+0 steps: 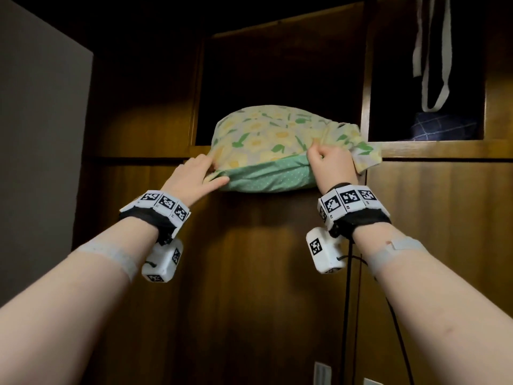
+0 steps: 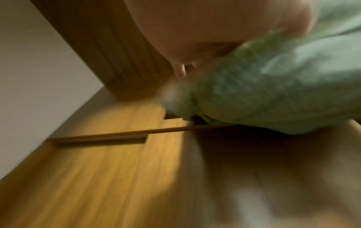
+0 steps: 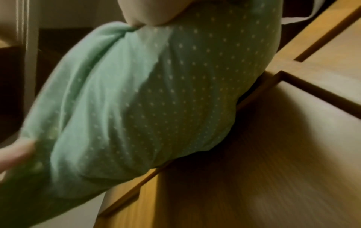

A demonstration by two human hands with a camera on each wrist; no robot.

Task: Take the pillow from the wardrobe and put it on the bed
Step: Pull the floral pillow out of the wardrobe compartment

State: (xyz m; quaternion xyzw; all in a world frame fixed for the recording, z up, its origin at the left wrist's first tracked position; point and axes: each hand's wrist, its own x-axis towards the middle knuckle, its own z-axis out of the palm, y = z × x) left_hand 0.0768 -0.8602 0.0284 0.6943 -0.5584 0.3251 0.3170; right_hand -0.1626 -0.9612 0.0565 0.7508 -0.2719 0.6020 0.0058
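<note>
The pillow (image 1: 266, 140) has a yellow flowered top and a green dotted underside. It lies on an upper wardrobe shelf (image 1: 144, 152), and its front part hangs out over the shelf edge. My left hand (image 1: 215, 170) grips the pillow's left corner, thumb beneath the green side and fingers on the flowered side. My right hand (image 1: 319, 154) is curled around a bunch of cover at the right front. The right wrist view shows the green underside (image 3: 146, 100) filling the frame below my right hand (image 3: 152, 13). In the blurred left wrist view, my left hand (image 2: 215, 30) is against the green fabric (image 2: 273, 84).
Closed wooden wardrobe doors (image 1: 263, 273) stand below the shelf. The compartment to the right holds dark checked fabric (image 1: 441, 126) with white straps (image 1: 433, 65) hanging above it. A grey wall (image 1: 36, 134) is on the left. A black cable (image 1: 347, 301) hangs from my right wrist.
</note>
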